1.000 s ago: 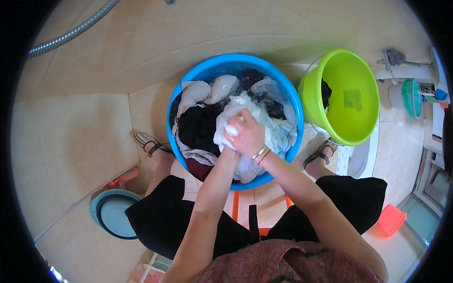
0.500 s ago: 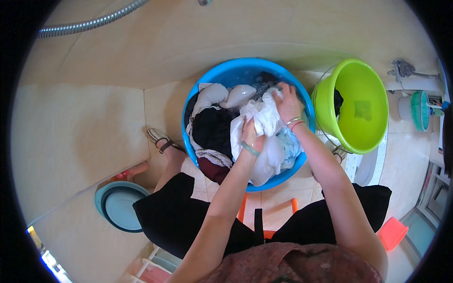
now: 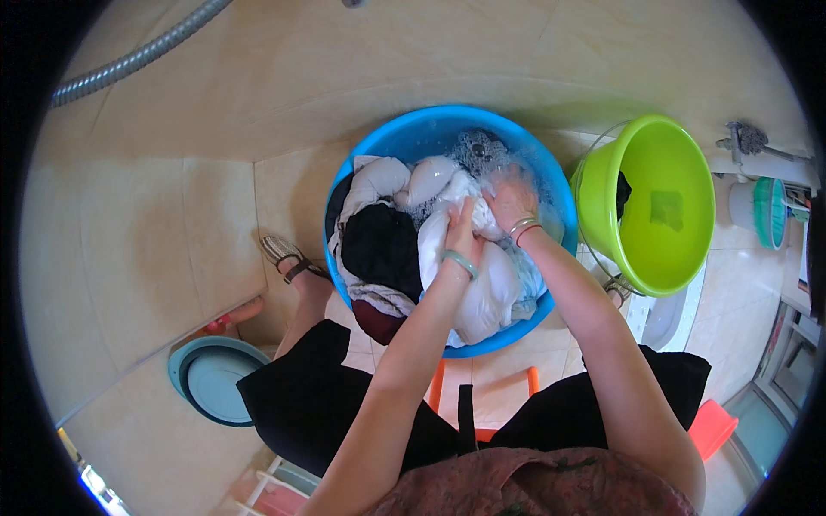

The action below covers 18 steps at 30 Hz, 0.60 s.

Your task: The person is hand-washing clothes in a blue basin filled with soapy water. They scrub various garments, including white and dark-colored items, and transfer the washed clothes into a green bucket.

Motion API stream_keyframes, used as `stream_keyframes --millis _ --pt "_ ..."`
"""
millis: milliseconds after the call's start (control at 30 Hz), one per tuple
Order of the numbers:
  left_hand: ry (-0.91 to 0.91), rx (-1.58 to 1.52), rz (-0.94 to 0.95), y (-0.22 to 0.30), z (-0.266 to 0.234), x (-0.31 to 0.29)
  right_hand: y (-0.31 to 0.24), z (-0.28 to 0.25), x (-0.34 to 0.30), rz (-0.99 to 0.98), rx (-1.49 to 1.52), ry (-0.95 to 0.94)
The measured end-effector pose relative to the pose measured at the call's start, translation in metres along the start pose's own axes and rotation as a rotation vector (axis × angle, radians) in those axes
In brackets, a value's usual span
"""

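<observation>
A blue tub [image 3: 564, 193] of wet laundry and soapy water stands before me. My left hand [image 3: 463, 230], with a green bangle at its wrist, is closed on a white wet cloth [image 3: 486, 297], its fingers pressed together. Against the far end of that cloth, at the suds, my right hand [image 3: 514, 202] is closed with its fingers curled down; water and foam partly hide the fingertips. Left of the hands lie a black garment [image 3: 379, 249] and a pale grey garment [image 3: 379, 182]. A maroon cloth [image 3: 376, 322] is at the near left, a light blue cloth [image 3: 529, 288] at the near right.
A lime-green bucket [image 3: 602, 185] with dark cloth inside stands right of the tub. Grey-blue basins [image 3: 215, 378] are at the lower left. An orange stool [image 3: 482, 376] shows between my knees. A metal hose [image 3: 142, 56] hangs at the upper left wall.
My right hand has moved nearer and slightly left, toward my left hand, its spread fingers now curled down. More foam and water show at the tub's far right.
</observation>
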<state>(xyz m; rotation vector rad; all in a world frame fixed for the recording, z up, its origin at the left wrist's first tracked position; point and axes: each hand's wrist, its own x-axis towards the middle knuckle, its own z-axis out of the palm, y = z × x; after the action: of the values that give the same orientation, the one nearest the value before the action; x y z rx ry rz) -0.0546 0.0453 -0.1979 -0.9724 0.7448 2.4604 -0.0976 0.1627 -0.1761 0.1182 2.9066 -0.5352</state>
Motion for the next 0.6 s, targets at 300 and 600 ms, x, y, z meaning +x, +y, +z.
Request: stream_keyframes --millis 300,600 --pt "0.006 0.196 0.077 -0.008 0.004 0.014 0.011 0.016 0.029 0.182 0.170 -0.152" --pt "-0.387 -0.055 -0.248 0.028 0.005 0.000 -0.036 -0.066 -0.076 -0.437 0.227 0.344"
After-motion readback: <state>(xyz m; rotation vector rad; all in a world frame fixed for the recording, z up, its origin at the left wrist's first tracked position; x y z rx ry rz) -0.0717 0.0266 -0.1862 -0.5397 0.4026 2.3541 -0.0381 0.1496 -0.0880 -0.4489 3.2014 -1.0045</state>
